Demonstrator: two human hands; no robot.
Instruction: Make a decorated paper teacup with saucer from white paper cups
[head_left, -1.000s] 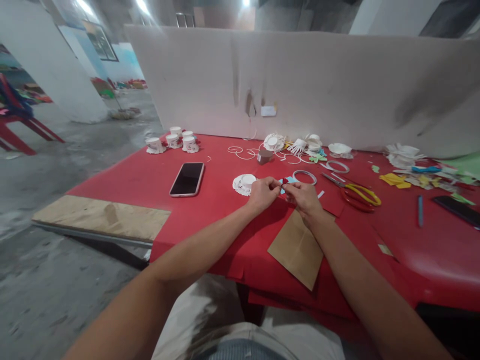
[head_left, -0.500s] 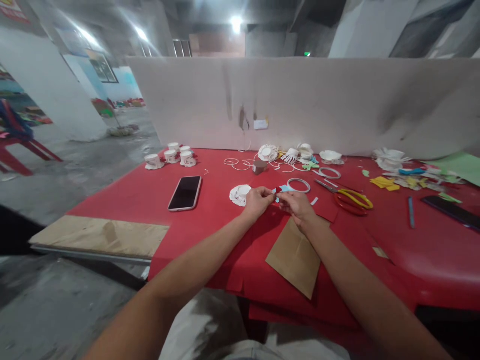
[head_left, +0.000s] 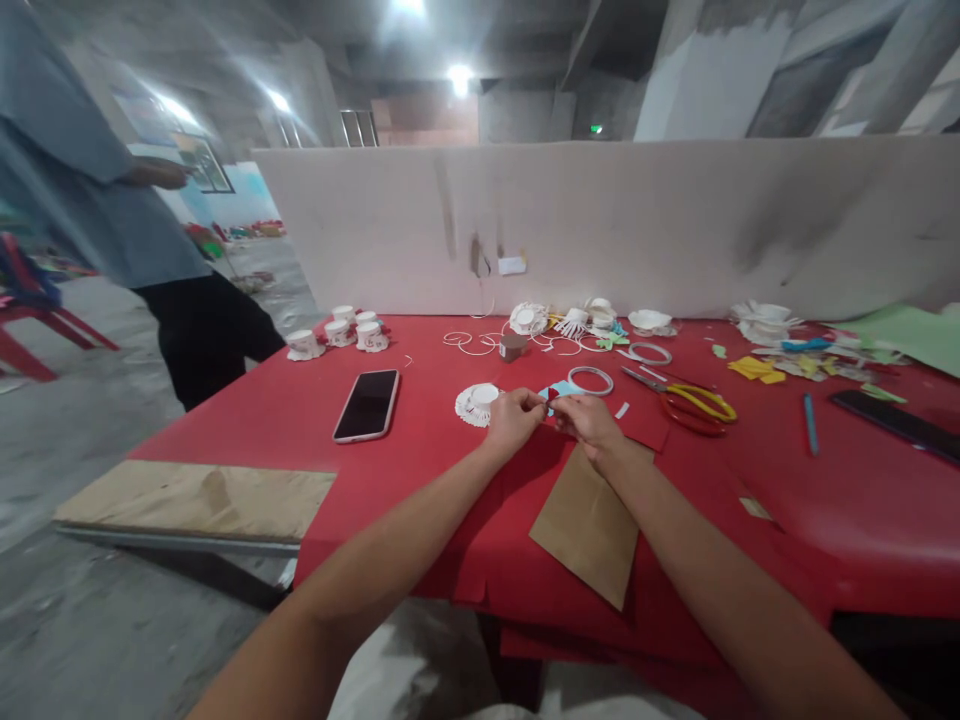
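A small dark red piece (head_left: 553, 396), perhaps paper, is pinched between the fingertips of both hands; its exact shape is too small to make out. My left hand (head_left: 516, 416) is closed on its left side, and my right hand (head_left: 589, 420) is closed on its right side. Just left of my left hand lies a white paper cup with a fringed rim (head_left: 475, 404), partly covered by that hand. Light blue paper (head_left: 561, 388) lies behind the fingertips. Under my right forearm rests a brown paper sheet (head_left: 589, 525).
A phone (head_left: 366, 406) lies to the left, with several white cups (head_left: 371, 336) behind it. Rolls of tape (head_left: 590, 380), yellow-and-red-handled scissors (head_left: 701, 402), a blue pen (head_left: 811, 424) and paper scraps (head_left: 756, 370) lie right. A person (head_left: 112, 200) stands beyond the table's left edge.
A person in a blue-grey top has come into view at the left. The camera has tilted up slightly. Both my hands keep their pinch on the small red piece.
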